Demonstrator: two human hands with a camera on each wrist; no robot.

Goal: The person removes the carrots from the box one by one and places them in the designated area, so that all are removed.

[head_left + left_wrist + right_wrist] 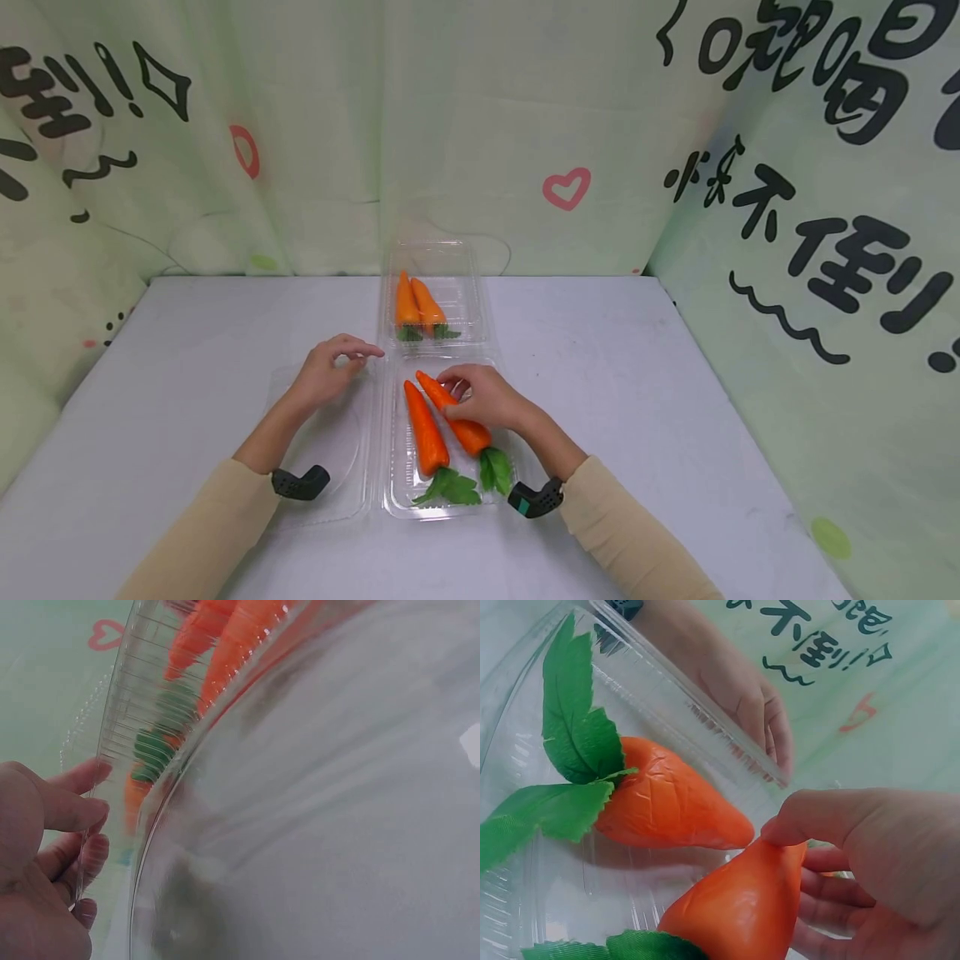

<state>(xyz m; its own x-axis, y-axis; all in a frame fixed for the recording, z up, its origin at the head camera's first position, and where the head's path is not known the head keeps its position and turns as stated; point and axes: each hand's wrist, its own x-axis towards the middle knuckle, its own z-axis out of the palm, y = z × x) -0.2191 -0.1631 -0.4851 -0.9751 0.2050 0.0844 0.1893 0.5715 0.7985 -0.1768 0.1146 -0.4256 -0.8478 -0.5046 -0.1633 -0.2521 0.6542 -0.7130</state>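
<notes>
My right hand [487,396] pinches an orange artificial carrot [735,907] between thumb and fingers. This carrot lies slanted in a clear plastic box [396,500], its green fabric leaves toward me. To its left in the same box is another artificial carrot [426,433], likewise with leaves toward me. At the box's far left corner is my left hand [333,371]; in the left wrist view, its thumb and fingers [90,814] grip the clear rim. The box's clear lid [322,492] lies folded open to the left, under my left forearm.
Behind the box stands a second clear plastic box [468,292] with two lighter orange carrots [427,308] in it. Both boxes rest on a white table [600,375]. Printed pale green curtains [465,125] hang along its back and sides.
</notes>
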